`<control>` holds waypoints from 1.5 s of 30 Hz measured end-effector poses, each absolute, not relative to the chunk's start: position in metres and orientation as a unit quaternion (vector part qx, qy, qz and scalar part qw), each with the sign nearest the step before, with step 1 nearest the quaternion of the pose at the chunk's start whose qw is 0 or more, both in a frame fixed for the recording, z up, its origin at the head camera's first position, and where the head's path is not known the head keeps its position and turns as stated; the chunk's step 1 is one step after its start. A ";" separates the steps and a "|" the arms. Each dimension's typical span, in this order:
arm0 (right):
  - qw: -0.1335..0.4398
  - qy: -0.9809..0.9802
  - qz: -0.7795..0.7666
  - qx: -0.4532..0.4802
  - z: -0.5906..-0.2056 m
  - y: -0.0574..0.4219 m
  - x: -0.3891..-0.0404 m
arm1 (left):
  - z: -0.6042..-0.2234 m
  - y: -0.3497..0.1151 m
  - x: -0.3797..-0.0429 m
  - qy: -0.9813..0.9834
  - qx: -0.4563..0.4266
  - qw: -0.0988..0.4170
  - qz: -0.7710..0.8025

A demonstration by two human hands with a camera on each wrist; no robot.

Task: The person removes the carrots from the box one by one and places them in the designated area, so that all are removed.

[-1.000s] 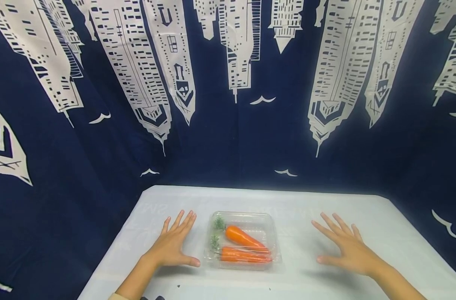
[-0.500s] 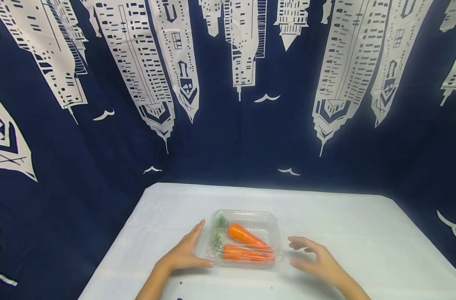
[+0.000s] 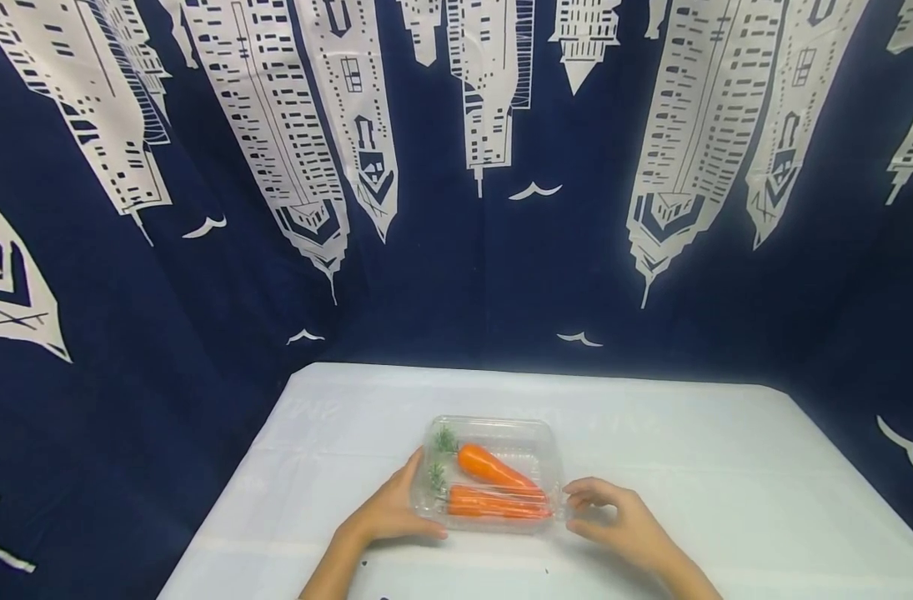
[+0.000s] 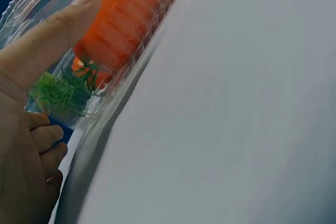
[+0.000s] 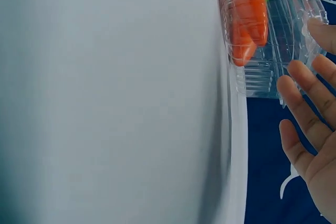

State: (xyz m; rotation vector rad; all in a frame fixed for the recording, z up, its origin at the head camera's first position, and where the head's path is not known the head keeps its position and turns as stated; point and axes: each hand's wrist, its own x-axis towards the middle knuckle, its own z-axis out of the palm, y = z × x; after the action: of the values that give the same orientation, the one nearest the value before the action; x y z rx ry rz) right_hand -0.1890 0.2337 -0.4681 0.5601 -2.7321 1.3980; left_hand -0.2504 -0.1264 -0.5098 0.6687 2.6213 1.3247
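Observation:
A clear plastic clamshell box (image 3: pixel 527 433) lies on the white table in the head view. Inside are orange carrots (image 3: pixel 494 468) with feathery green tops (image 3: pixel 437 475) at the left end. My left hand (image 3: pixel 387 507) holds the box's left front corner, thumb along the front and fingers against the left side. In the left wrist view, that thumb (image 4: pixel 63 24) crosses the plastic wall while the other fingers curl below. At the right edge, my right hand (image 3: pixel 614 512) has bent fingers, thumb and index tips apart right at the rim. The right wrist view shows its fingers (image 5: pixel 310 108) spread beside the box.
The white table (image 3: pixel 696 442) extends around the box on both sides. Behind it hangs a dark blue cloth (image 3: pixel 441 292) printed with white upside-down buildings. Small dark specks (image 3: pixel 363 563) dot the table's front.
Both hands have come inward from wide apart with spread fingers to the two ends of the box. The right hand moved left and its fingers bent. The box has hardly moved.

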 end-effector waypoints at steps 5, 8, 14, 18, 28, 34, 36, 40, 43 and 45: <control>0.010 -0.873 0.450 0.189 -0.468 0.232 -0.191 | -0.514 -0.122 -0.254 0.861 0.243 0.037 0.444; 0.019 -0.876 0.443 0.191 -0.470 0.232 -0.194 | -0.516 -0.122 -0.255 0.861 0.245 0.024 0.445; 0.028 -0.878 0.432 0.204 -0.473 0.233 -0.198 | -0.520 -0.119 -0.254 0.851 0.246 0.011 0.464; 0.017 -0.877 0.438 0.197 -0.473 0.233 -0.199 | -0.522 -0.119 -0.253 0.854 0.238 0.005 0.462; 0.016 -0.880 0.434 0.191 -0.471 0.234 -0.200 | -0.519 -0.119 -0.250 0.861 0.225 0.004 0.457; 0.019 -0.880 0.429 0.202 -0.466 0.235 -0.199 | -0.519 -0.119 -0.250 0.859 0.232 0.000 0.457; 0.021 -0.879 0.429 0.207 -0.462 0.236 -0.200 | -0.519 -0.119 -0.250 0.862 0.233 -0.001 0.451; 0.033 -0.883 0.415 0.218 -0.451 0.239 -0.204 | -0.520 -0.118 -0.250 0.870 0.234 0.000 0.434; 0.035 -0.888 0.403 0.217 -0.439 0.241 -0.207 | -0.522 -0.118 -0.251 0.873 0.241 -0.004 0.423; 0.032 -0.892 0.402 0.201 -0.430 0.242 -0.209 | -0.523 -0.117 -0.252 0.872 0.250 -0.011 0.420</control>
State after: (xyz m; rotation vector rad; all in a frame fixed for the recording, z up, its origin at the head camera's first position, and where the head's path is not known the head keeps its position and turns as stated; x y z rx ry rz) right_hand -0.2088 0.2416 -0.4301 0.6196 -2.7474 1.2387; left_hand -0.2518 -0.1171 -0.5231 0.7906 2.7585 1.3297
